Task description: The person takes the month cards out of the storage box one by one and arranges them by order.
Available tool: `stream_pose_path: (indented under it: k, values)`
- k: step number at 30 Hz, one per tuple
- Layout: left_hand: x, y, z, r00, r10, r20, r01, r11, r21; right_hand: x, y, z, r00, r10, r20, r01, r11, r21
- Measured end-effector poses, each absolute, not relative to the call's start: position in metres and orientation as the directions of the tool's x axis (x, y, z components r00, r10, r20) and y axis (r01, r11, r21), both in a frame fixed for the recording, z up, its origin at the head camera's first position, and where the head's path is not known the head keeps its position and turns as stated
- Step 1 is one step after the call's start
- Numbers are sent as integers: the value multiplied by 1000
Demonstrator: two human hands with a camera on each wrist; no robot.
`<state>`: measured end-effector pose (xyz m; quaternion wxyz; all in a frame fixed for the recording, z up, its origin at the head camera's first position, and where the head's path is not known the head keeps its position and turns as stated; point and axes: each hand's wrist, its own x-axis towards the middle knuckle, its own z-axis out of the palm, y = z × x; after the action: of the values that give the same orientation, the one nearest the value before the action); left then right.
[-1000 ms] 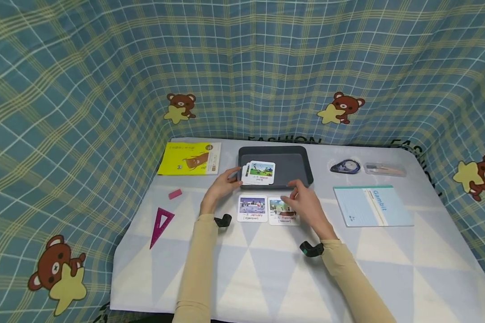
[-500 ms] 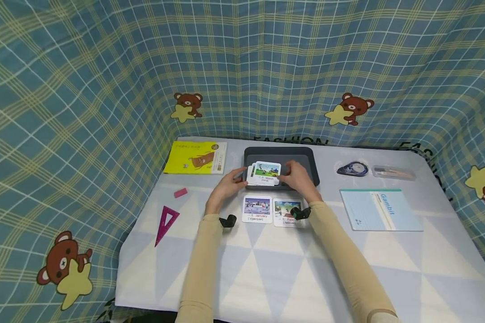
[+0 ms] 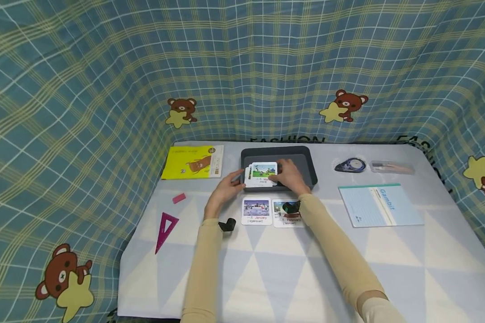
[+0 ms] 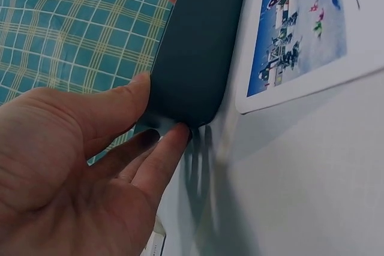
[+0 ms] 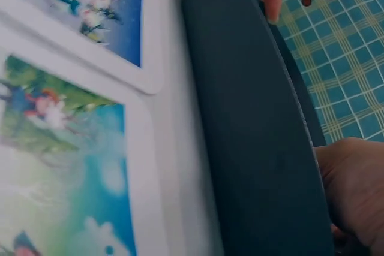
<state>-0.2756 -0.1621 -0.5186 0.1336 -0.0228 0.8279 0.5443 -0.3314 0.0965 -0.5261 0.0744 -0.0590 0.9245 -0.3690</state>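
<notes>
In the head view, a dark grey tray [image 3: 299, 157] holds a small overlapping pile of picture cards at its left end, with the March card [image 3: 264, 169] on top. My left hand [image 3: 225, 190] is at the tray's left end. The left wrist view shows its thumb on the rim and its fingertips low at the corner. My right hand [image 3: 293, 176] reaches over the front rim and pinches the March card's right side, thumb over its lower right corner. Its fingertips are hidden behind the tray wall [image 5: 252, 118] in the right wrist view.
The January card [image 3: 257, 211] and the February card [image 3: 284, 215] lie side by side before the tray. On the left are a yellow book [image 3: 191, 162], a pink eraser [image 3: 179, 198] and a purple set square [image 3: 166, 231]. Correction tape [image 3: 350, 165], a clear case [image 3: 392, 168] and a blue notebook [image 3: 381, 205] lie right.
My right hand has gone from above the February card into the tray, up to the March card, and its thumb now overlaps that card. The left hand stays at the tray's left end.
</notes>
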Motion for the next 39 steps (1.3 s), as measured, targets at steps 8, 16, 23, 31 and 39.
stream_pose_path:
  k: [8,16,23,31,39]
  values:
    - [-275,-160,-520,-962,126,-241,-172,407,897,-328,96,-532,-986,-142,84,-151,564,-812]
    - [-277,-153,-527,-964,136,-229,-159,398,904,-307,116,-505,-976,-40,213,-209,431,-878]
    - [-275,-151,-522,-960,142,-241,-168,398,902,-280,162,-480,-973,31,230,-196,423,-885]
    - [-275,-156,-515,-956,156,-250,-176,377,909,-244,208,-490,-969,181,168,-65,471,-880]
    - [-275,-157,-517,-955,142,-259,-182,408,895,-207,243,-515,-976,170,138,-20,557,-830]
